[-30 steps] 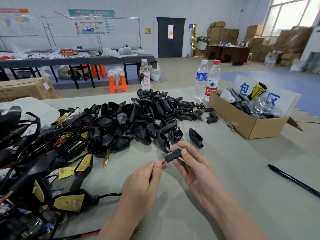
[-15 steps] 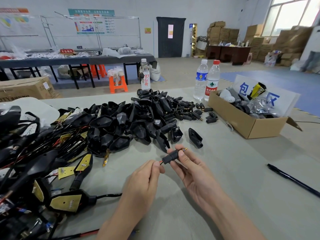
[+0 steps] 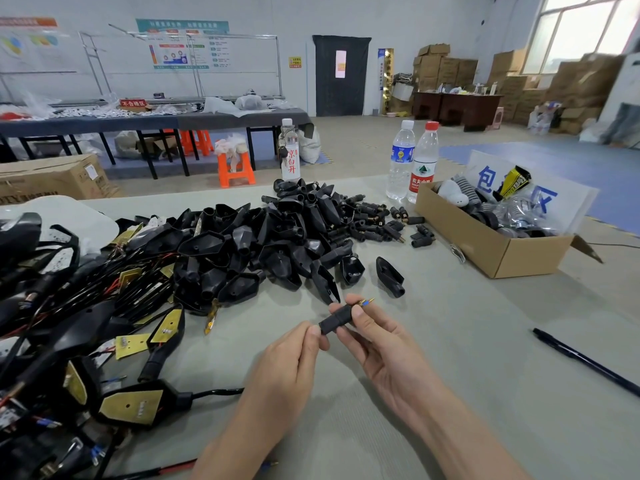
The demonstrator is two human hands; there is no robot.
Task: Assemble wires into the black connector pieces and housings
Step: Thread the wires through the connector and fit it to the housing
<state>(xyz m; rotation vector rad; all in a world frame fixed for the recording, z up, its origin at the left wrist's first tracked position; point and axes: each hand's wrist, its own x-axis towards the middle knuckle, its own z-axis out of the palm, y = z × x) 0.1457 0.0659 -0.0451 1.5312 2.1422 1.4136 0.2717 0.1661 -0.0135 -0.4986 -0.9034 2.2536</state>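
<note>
Connector piece (image 3: 335, 321) between left hand (image 3: 287, 368), right hand (image 3: 384, 355).

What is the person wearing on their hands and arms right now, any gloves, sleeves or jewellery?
Nothing worn shows. The left hand and right hand are bare: no gloves, rings or tape. Both forearms are uncovered down to the frame's edge, with no sleeve, watch or strap in view. Nails look short.

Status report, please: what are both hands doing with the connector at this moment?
Left hand pinches the connector at its near end. Right hand grips it; wire tip pokes out the far end. Loose housing lies beyond, not touching.
</note>
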